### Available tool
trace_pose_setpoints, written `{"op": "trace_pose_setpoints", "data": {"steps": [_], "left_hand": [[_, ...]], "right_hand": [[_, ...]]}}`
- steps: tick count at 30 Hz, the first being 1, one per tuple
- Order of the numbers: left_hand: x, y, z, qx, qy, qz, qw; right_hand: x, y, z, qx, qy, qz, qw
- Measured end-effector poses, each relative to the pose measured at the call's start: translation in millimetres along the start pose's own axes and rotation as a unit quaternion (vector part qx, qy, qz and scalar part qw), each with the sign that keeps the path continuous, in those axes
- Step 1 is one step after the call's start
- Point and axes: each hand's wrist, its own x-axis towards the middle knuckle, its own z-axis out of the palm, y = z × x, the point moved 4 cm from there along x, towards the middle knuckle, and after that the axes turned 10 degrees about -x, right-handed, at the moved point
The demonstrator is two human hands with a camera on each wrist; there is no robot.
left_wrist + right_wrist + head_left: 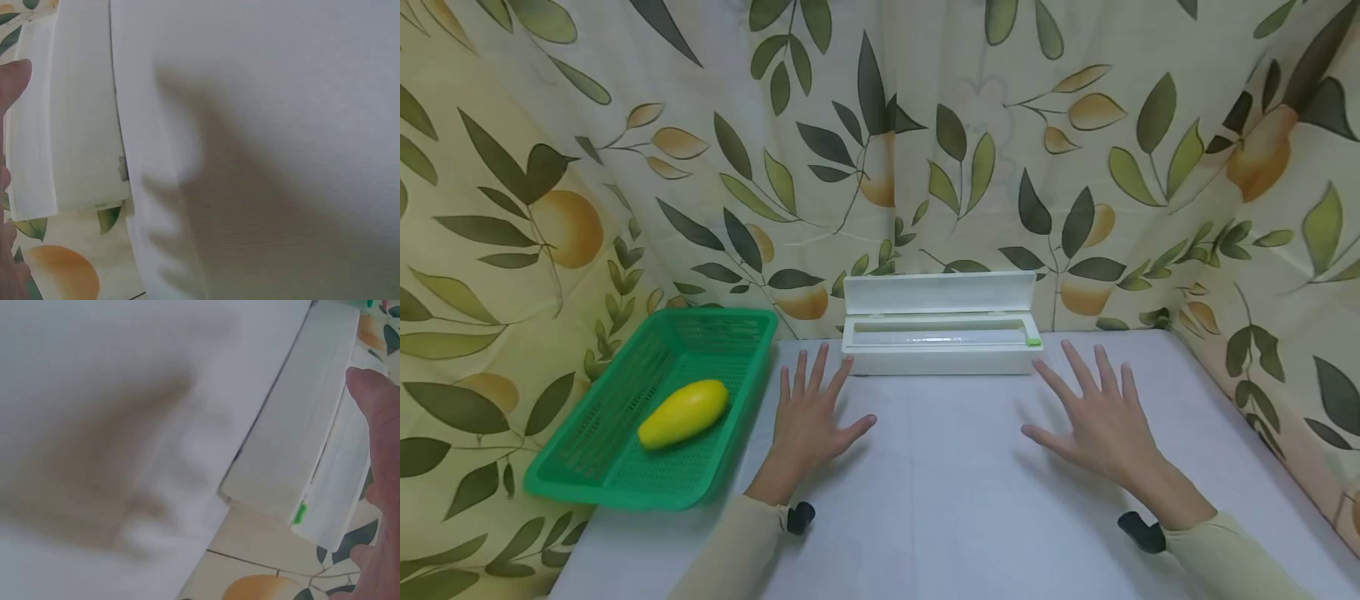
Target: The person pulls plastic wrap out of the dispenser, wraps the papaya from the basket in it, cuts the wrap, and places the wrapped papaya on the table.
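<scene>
Bright, even light; soft hand shadows; wrist views blurred; head edges warped.

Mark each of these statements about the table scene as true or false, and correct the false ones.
1. The white dispenser box has its lid raised. True.
2. The yellow fruit lies on the bare table. False: it lies inside the green basket.
3. The left hand grips the yellow fruit. False: it holds nothing, its fingers straight and spread over the table.
4. The right hand has straight, spread fingers and holds nothing. True.
5. The green basket stands to the right of the dispenser box. False: it stands to its left, at the table's left edge.
</scene>
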Motion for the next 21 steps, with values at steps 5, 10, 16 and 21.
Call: {"op": "trace_pose_setpoints", "data": {"steps": [5,10,16,21], "left_hand": [[22.2,3.6,1.6,-0.018,-0.02,0.016,0.9995],[46.0,4.5,-1.0,-0.044,-0.02,0.036,0.9982],[75.1,-3.3,-5.1,-0.072,-0.017,0.045,0.9963],[92.0,-8.0,-11.2,-0.095,-0.021,0.034,0.9947]], "right_hand": [[21.9,7.8,-2.2,-0.006,0.012,-0.022,1.0],[48.8,15.0,-4.6,-0.012,0.026,-0.047,0.998],[81.6,21.9,1.2,0.034,-0.014,-0.035,0.999],[98.2,21.7,4.1,0.056,-0.045,-0.03,0.997]]}}
